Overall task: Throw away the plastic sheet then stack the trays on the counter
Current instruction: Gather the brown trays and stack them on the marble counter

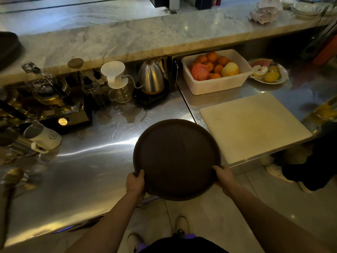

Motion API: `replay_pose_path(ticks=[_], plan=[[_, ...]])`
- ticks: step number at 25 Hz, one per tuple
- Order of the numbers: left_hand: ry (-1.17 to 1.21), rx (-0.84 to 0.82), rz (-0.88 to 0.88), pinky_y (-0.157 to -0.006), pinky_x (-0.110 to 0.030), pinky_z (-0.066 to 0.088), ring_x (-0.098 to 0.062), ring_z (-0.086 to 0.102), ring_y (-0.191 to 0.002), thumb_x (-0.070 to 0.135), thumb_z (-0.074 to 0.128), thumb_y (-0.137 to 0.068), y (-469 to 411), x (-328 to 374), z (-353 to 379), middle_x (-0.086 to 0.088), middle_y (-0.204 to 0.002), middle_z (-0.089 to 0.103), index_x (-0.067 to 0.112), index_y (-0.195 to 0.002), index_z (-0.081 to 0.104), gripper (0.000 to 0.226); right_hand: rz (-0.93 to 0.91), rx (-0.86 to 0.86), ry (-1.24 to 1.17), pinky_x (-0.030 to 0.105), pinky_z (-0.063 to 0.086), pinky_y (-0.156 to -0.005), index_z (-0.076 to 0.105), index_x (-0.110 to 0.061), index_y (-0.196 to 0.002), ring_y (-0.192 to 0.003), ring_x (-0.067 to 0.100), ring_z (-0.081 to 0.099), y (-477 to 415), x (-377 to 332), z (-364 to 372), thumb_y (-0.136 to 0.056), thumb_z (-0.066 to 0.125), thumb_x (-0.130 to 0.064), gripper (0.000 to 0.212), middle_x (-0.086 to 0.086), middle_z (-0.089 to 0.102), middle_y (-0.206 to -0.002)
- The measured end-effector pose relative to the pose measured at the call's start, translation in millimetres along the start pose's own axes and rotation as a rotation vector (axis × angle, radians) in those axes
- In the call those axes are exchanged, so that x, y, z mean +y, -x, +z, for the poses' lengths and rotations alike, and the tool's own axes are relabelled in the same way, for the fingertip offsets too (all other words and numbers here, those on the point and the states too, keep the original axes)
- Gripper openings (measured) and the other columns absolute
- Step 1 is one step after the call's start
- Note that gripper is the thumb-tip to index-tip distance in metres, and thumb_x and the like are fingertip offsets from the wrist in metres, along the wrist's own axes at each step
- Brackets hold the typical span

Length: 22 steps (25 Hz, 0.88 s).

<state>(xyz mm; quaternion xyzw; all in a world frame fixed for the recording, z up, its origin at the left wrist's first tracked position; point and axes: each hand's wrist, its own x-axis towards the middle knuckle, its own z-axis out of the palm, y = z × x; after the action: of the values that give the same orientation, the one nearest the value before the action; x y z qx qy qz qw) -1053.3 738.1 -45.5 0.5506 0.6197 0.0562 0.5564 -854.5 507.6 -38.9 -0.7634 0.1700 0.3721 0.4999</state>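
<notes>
A round dark brown tray point(176, 157) is held level over the front edge of the steel counter point(87, 161). My left hand point(135, 182) grips its near-left rim and my right hand point(223, 175) grips its near-right rim. Part of another dark round tray point(8, 45) shows at the far left on the raised marble counter point(127, 31). No plastic sheet is in view.
A white cutting board point(253, 126) lies right of the tray. Behind it stand a tub of fruit point(216, 72) and a plate of cut fruit point(268, 71). A kettle point(151, 77), dripper and glassware crowd the back left. Another person's legs point(310, 167) stand at the right.
</notes>
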Motion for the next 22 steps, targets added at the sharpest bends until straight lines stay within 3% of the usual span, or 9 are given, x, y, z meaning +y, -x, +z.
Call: replay_pose_path(ticks=[3, 7, 9, 12, 18, 22], plan=[[0.202, -0.072, -0.047, -0.075, -0.04, 0.055, -0.033, 0.063, -0.093, 0.025, 0.053, -0.097, 3.4, 6.4, -2.5, -0.015, -0.104, 0.066, -0.003, -0.122, 0.057, 0.038, 0.0, -0.029, -0.118, 0.055, 0.049, -0.098, 0.05, 0.0, -0.126, -0.109, 0.035, 0.059, 3.7, -6.8, 0.8, -0.097, 0.047, -0.022, 0.037, 0.016, 0.062, -0.112], [0.281, -0.089, -0.031, -0.059, -0.029, 0.049, -0.019, 0.06, -0.079, 0.02, 0.051, -0.097, 10.5, 18.9, -8.2, -0.005, -0.089, 0.063, -0.003, -0.123, 0.056, 0.035, 0.006, -0.094, -0.32, 0.053, 0.048, -0.099, 0.051, -0.013, -0.129, -0.111, 0.033, 0.059, 11.1, -18.0, 7.9, -0.097, 0.048, -0.03, 0.037, 0.009, 0.063, -0.112], [0.3, -0.076, -0.015, -0.067, -0.032, 0.052, -0.022, 0.061, -0.082, 0.018, 0.049, -0.098, 11.7, 25.9, -9.6, -0.011, -0.097, 0.065, -0.004, -0.124, 0.055, 0.035, -0.04, -0.039, -0.301, 0.053, 0.049, -0.098, 0.048, -0.011, -0.134, -0.111, 0.034, 0.058, 12.9, -20.8, 14.2, -0.097, 0.05, -0.027, 0.041, 0.011, 0.061, -0.118], [0.27, 0.009, 0.009, -0.089, -0.045, 0.052, -0.034, 0.06, -0.101, 0.016, 0.046, -0.098, 16.6, 30.2, -18.3, -0.022, -0.12, 0.062, -0.003, -0.125, 0.054, 0.034, -0.14, 0.043, -0.213, 0.055, 0.052, -0.093, 0.052, -0.008, -0.13, -0.108, 0.035, 0.059, 19.9, -17.6, 21.5, -0.095, 0.051, -0.022, 0.038, 0.018, 0.061, -0.121], [0.35, 0.094, 0.156, -0.098, -0.048, 0.049, -0.031, 0.059, -0.109, 0.022, 0.047, -0.098, 53.1, 33.2, -50.0, -0.012, -0.113, 0.064, 0.006, -0.122, 0.057, 0.031, -0.372, -0.007, -0.189, 0.055, 0.051, -0.094, 0.057, -0.018, -0.124, -0.106, 0.029, 0.06, 59.5, -36.0, 24.2, -0.094, 0.053, -0.025, 0.031, 0.003, 0.063, -0.105], [0.473, 0.146, 0.258, -0.099, -0.047, 0.049, -0.026, 0.06, -0.109, 0.023, 0.049, -0.097, 82.3, 49.8, -86.2, -0.008, -0.112, 0.065, 0.015, -0.115, 0.058, 0.021, -0.477, -0.084, -0.242, 0.05, 0.051, -0.095, 0.06, -0.011, -0.122, -0.101, 0.026, 0.063, 94.2, -71.9, 38.1, -0.093, 0.054, -0.019, 0.031, 0.005, 0.067, -0.102]])
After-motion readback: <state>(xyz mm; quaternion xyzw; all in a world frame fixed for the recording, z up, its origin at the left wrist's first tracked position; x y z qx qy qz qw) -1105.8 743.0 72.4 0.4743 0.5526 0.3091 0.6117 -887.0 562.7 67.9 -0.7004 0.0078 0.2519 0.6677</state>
